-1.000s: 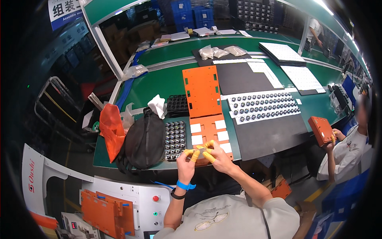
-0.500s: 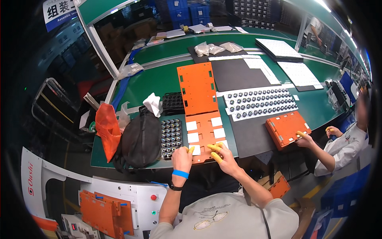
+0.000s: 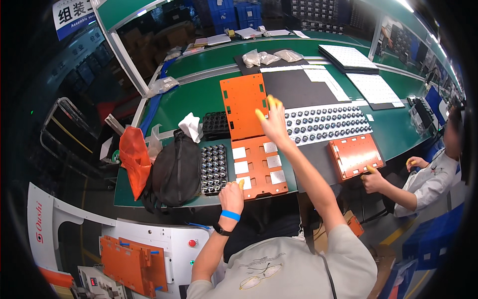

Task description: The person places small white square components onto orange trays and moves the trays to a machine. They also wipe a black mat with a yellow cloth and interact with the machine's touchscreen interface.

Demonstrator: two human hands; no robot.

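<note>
In front of me an orange hinged fixture (image 3: 258, 168) stands open on the table. White square pads lie in two columns on its base, and its orange lid (image 3: 244, 107) leans up at the far side. My left hand (image 3: 232, 199) is closed at the base's near left corner, with a yellow finger cot on a digit there. My right hand (image 3: 274, 123), fingers apart and in yellow finger cots, is raised at the lid's right edge; whether it touches is unclear. Left of the base sits a black tray (image 3: 213, 169) of round dark parts.
A black bag (image 3: 172, 174) and an orange bag (image 3: 134, 152) lie at left. White sheets of round dark parts (image 3: 326, 123) lie at right. Beyond my right arm, a co-worker's hand (image 3: 374, 180) is at another orange fixture (image 3: 355, 155). An orange-plated machine (image 3: 132, 266) stands lower left.
My right hand has moved up and away from the base's near end to the lid's right edge. My left hand stays by the near left corner.
</note>
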